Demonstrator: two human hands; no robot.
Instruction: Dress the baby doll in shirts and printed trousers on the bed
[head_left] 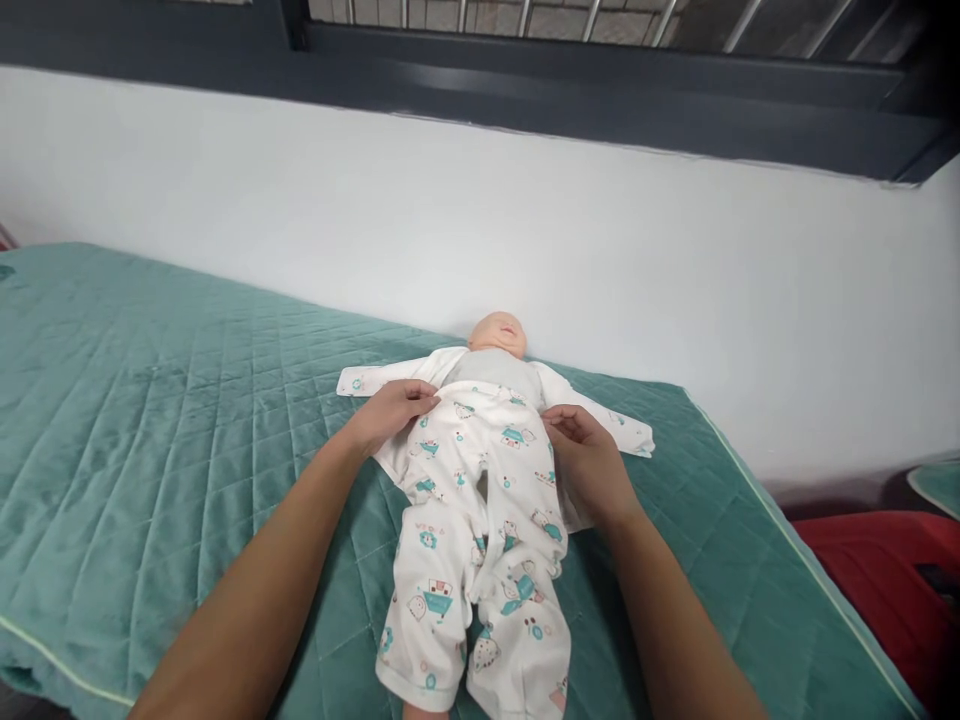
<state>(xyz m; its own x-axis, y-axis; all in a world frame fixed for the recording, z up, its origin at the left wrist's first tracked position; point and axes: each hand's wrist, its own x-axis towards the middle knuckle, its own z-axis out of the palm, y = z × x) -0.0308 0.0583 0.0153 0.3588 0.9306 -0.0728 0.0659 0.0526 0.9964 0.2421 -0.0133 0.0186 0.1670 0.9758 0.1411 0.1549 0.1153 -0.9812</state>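
Observation:
A baby doll lies on its back on a green quilted blanket, head toward the wall. It wears white patterned trousers with teal prints, and a white top lies spread open beneath it with sleeves out to both sides. My left hand rests at the doll's left hip, fingers curled on the waistband edge of the trousers. My right hand is at the other hip, fingers pinched on the waistband there. A grey body shows at the doll's chest.
A white wall runs right behind the doll, with a dark window frame above. The blanket's edge drops off at the right, where a red object sits on the floor.

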